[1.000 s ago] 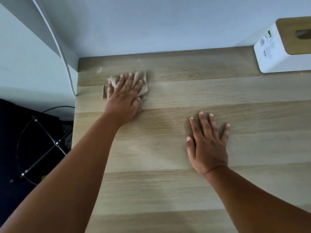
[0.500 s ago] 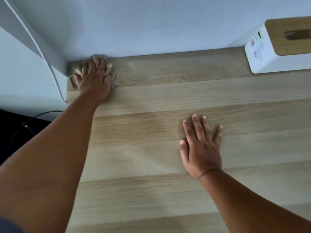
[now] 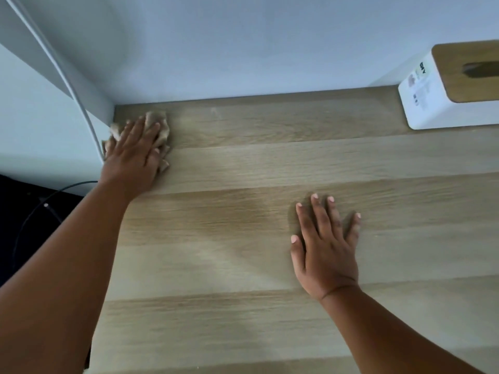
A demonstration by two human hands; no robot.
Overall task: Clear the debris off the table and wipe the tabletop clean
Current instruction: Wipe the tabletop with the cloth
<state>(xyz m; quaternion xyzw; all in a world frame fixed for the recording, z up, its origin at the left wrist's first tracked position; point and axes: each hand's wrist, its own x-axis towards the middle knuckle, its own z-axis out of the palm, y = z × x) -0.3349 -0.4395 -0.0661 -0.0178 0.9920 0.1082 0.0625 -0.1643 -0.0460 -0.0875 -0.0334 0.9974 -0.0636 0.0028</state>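
At the far left corner of the wooden table [image 3: 270, 163], where edge meets wall, the left hand [image 3: 135, 155] presses a crumpled beige cloth [image 3: 162, 128] flat with straight fingers. Mid-table, the right hand [image 3: 324, 252] lies palm down, fingers spread. Smooth, pale, banded grain runs wide between them toward a white box with a wooden lid [image 3: 442, 103] at the far right

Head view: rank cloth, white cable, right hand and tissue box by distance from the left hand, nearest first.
1. cloth: pressed under the left hand, at the far-left corner of the table.
2. white cable: just left of that hand, off the table edge.
3. right hand: flat on the table, to the right and nearer the camera.
4. tissue box: far right, at the back.
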